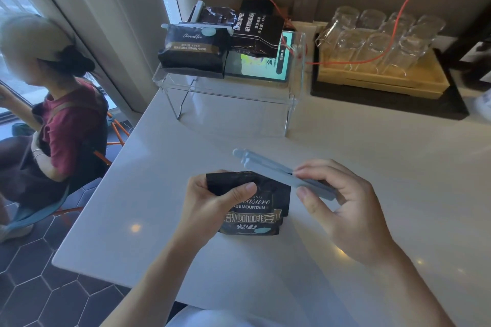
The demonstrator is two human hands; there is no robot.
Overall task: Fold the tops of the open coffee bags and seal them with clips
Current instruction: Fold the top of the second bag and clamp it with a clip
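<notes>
Black coffee bag (255, 210) top hidden by left hand (210, 202) (clip (279, 171) open).

Coffee bag (255, 210) in hand: black w/ gold & white lettering, pale blue spot. Clip (276, 171): pale blue-grey. Counter (345, 146): plain white. 2 bags on clear shelf (228, 87): black, gold band on the front bag (192, 50), white print on the rear bag (255, 34). Cable (398, 8): orange-red. Tray (385, 79): pale wood on black mat (385, 103). Floor (53, 300): dark hexagon tiles, light grout.

I can see three coffee bags (249, 204), three clips (276, 170), one clear shelf (228, 87) and one tray (382, 79) of glasses.
</notes>
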